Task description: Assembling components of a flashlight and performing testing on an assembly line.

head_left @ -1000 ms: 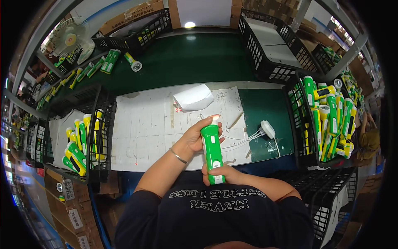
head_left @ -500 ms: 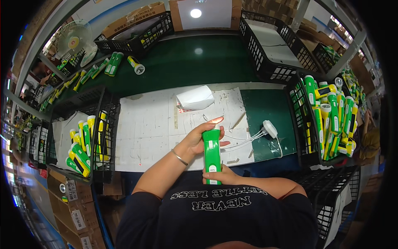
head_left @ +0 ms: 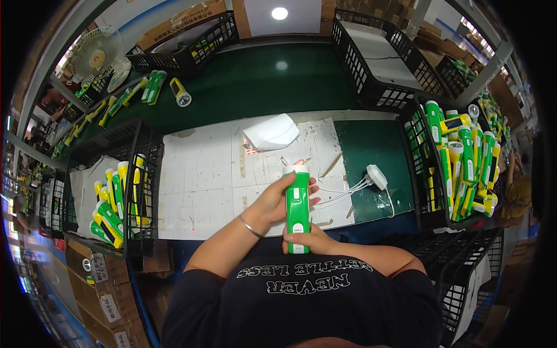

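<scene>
A green flashlight (head_left: 297,204) with a white head ring points away from me, held in front of my chest. Around its upper body, just below the head, wraps my left hand (head_left: 272,202), fingertips showing on the far side. My right hand (head_left: 316,239) grips the lower end, its thumb lying across the body near the white slide patch. Beyond the hands, a curled white sheet (head_left: 275,134) lies on the white work mat (head_left: 200,185). A bright round spot (head_left: 279,13) shows on the pale panel at the far end.
Black crates of green and yellow flashlights stand left (head_left: 152,191) and right (head_left: 416,174). A white charger plug (head_left: 376,177) with cables lies right of the mat. More flashlights line the green bench's far left, including a yellow one (head_left: 181,93). Another black crate (head_left: 371,64) stands far right.
My left fingers have slid down from the glowing lens to the flashlight's upper body. The flashlight has tilted slightly, and the view has shifted a little.
</scene>
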